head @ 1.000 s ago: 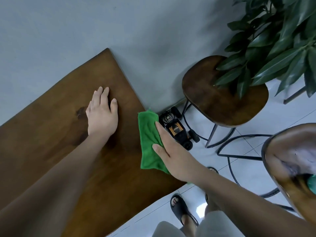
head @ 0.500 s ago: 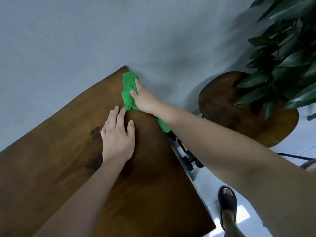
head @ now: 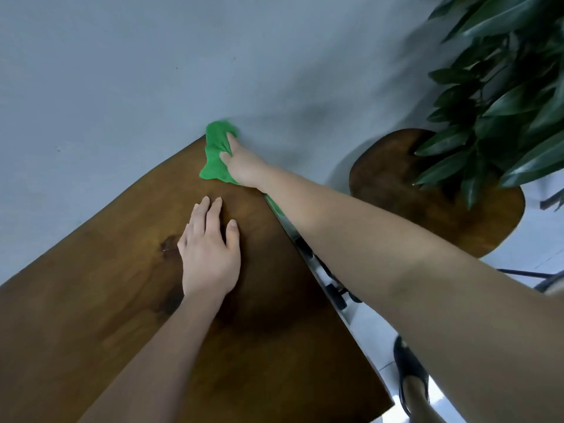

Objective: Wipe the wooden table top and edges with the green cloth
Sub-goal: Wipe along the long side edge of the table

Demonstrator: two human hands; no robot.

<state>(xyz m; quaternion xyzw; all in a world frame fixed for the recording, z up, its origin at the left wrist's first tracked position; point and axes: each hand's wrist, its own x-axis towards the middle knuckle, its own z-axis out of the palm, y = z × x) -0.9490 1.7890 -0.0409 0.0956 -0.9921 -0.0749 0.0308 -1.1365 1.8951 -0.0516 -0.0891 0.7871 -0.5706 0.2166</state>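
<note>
The dark wooden table top (head: 116, 300) runs from the lower left up to a far corner against the grey wall. My right hand (head: 244, 166) reaches to that far corner and grips the bunched green cloth (head: 215, 154), which covers the corner and touches the wall. A strip of the cloth hangs down the right edge under my forearm. My left hand (head: 210, 254) lies flat on the table top, fingers spread, holding nothing, a short way nearer than the cloth.
A round wooden stool (head: 427, 209) stands to the right of the table, with a leafy plant (head: 503, 87) overhanging it. A toy car (head: 332, 288) lies on the tiled floor beside the table edge, mostly hidden by my arm. My sandalled foot (head: 409, 374) is at the lower right.
My right hand slid the cloth along the right edge from the near part up to the far corner, then a little further against the wall. The left hand stayed flat.
</note>
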